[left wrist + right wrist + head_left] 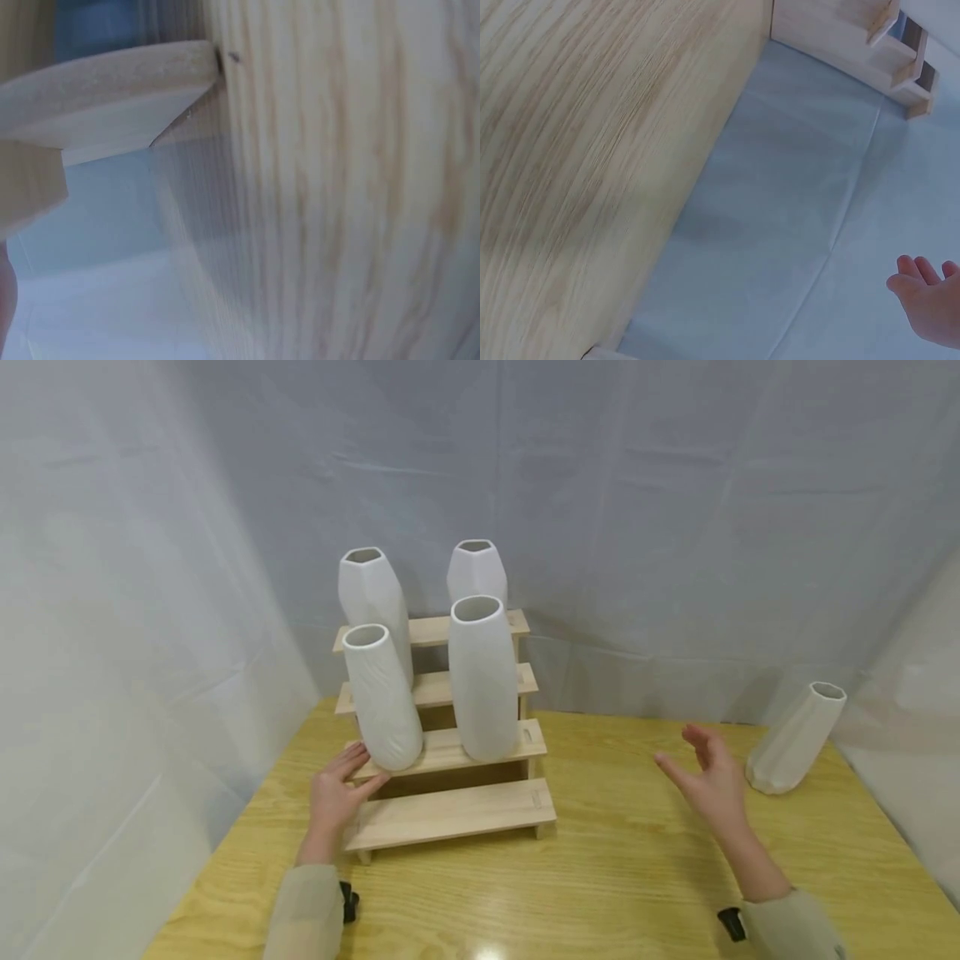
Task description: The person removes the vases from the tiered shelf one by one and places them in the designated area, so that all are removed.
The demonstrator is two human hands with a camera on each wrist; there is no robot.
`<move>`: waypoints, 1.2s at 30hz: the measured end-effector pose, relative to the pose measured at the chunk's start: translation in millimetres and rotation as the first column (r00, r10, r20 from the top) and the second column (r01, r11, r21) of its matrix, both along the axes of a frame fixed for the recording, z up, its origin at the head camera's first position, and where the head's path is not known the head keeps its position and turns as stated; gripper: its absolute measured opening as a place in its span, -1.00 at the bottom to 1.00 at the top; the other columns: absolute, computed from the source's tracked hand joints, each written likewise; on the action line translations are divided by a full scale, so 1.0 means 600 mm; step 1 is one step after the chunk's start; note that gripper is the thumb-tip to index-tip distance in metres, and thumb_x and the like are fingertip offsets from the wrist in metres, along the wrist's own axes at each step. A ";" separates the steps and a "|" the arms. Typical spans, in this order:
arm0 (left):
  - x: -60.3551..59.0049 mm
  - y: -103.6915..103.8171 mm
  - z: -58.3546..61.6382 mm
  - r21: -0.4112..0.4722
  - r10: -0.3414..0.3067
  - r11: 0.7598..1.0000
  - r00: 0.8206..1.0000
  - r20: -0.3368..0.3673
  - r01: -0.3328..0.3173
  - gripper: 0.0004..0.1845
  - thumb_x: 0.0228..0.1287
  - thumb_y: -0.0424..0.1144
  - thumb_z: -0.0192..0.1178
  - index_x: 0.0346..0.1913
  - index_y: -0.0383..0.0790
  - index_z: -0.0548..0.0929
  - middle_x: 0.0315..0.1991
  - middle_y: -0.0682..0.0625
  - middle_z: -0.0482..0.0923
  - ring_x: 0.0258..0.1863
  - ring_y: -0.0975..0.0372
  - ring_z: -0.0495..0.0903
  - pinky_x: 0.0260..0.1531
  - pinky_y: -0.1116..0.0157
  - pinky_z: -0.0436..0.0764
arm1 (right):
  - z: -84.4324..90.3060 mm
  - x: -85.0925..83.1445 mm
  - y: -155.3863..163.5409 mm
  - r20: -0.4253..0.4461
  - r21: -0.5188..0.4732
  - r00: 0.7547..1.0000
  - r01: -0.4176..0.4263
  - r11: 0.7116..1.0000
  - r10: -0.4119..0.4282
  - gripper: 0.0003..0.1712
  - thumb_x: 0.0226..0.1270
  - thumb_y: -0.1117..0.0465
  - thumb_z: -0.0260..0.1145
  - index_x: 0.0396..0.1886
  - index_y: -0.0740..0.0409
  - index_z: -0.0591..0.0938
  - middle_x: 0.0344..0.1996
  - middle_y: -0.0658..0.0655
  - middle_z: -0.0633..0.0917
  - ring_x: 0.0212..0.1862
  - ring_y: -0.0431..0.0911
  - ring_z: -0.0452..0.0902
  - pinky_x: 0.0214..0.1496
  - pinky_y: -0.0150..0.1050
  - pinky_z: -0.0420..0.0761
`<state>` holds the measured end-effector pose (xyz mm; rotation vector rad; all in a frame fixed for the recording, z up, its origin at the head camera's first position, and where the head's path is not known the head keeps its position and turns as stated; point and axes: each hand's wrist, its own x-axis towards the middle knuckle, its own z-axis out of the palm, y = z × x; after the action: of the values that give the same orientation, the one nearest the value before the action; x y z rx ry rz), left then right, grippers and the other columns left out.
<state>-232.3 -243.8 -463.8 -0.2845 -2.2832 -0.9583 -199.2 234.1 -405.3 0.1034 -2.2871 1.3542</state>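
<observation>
My left hand (pixel 335 793) is at the left end of a stepped wooden rack (pixel 450 817), thumb and fingers spread at the second step from the bottom. Its fingertips are right by the foot of a white vase with a wavy relief (pixel 384 697). To the right on that step stands a smooth white vase (pixel 486 685). Two faceted white vases (pixel 371 589) stand higher up behind them, partly hidden. Over the right part of the table, my right hand (pixel 712 781) has its thumb and fingers apart with nothing between them. A ribbed white vase (pixel 797 739) is beside it, farther right.
The rack's lowest step is bare. Beneath everything is a yellow wood-grain table (pixel 600 877), its far edge meeting a pale sheet (pixel 675 568) that hangs behind and at both sides. The right wrist view catches the rack's side (pixel 840 37).
</observation>
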 end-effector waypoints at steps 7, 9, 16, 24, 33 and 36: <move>0.001 0.002 0.002 0.001 0.000 1.000 1.000 0.010 0.000 -0.47 -0.34 -0.29 0.47 -0.17 -0.44 0.60 -0.07 -0.23 0.51 -0.02 -0.06 0.46 0.03 0.03 0.38 | 0.007 -0.006 -0.026 -0.005 0.031 0.998 -0.069 0.997 0.069 -0.32 0.00 0.26 0.38 0.08 0.45 0.32 0.02 0.36 0.42 0.10 0.15 0.30 0.17 -0.07 0.30; 0.001 0.003 0.003 0.000 -0.004 1.000 1.000 0.005 0.004 -0.47 -0.34 -0.29 0.47 -0.18 -0.45 0.60 -0.07 -0.24 0.51 -0.03 -0.07 0.46 0.03 0.03 0.39 | 0.008 -0.009 -0.033 -0.004 0.019 0.996 -0.094 0.995 0.094 -0.32 0.00 0.25 0.38 0.08 0.45 0.31 0.02 0.35 0.42 0.10 0.15 0.30 0.17 -0.04 0.30; -0.003 0.003 0.001 0.011 -0.003 1.000 1.000 0.023 0.003 -0.46 -0.33 -0.30 0.47 -0.15 -0.43 0.59 -0.06 -0.22 0.51 -0.01 -0.05 0.45 0.03 0.04 0.38 | 0.008 -0.022 -0.056 -0.029 0.034 0.989 -0.143 0.989 0.144 -0.34 0.00 0.26 0.39 0.06 0.44 0.33 0.00 0.33 0.44 0.08 0.14 0.32 0.16 -0.09 0.32; 0.000 0.004 0.001 0.030 -0.021 0.999 1.000 0.014 0.021 -0.47 -0.33 -0.31 0.47 -0.16 -0.45 0.59 -0.06 -0.24 0.50 -0.01 -0.08 0.44 0.05 0.02 0.36 | 0.010 -0.030 -0.086 -0.027 0.031 0.978 -0.204 0.979 0.205 -0.33 -0.01 0.29 0.39 0.07 0.47 0.31 0.00 0.36 0.43 0.09 0.17 0.31 0.18 -0.08 0.31; 0.002 0.003 0.003 0.038 -0.012 0.999 0.998 0.055 0.010 -0.47 -0.28 -0.28 0.46 -0.13 -0.43 0.58 -0.03 -0.21 0.50 0.03 -0.04 0.42 0.08 0.03 0.34 | 0.032 -0.026 -0.133 0.002 0.009 0.968 -0.252 0.968 0.252 -0.34 -0.01 0.33 0.38 0.06 0.52 0.30 0.01 0.41 0.41 0.09 0.21 0.29 0.19 -0.03 0.30; 0.003 0.001 0.005 0.049 -0.016 0.999 0.997 0.077 0.013 -0.47 -0.26 -0.27 0.45 -0.12 -0.43 0.58 -0.02 -0.21 0.49 0.05 -0.04 0.41 0.09 0.04 0.33 | 0.011 -0.043 -0.139 -0.001 0.025 0.967 -0.256 0.966 0.257 -0.31 -0.03 0.26 0.40 0.06 0.47 0.32 0.02 0.36 0.43 0.09 0.16 0.31 0.18 -0.09 0.32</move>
<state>-230.5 -242.9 -461.0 -0.2476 -2.3266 -1.0474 -225.0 150.8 -398.4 0.4238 -2.3496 1.4477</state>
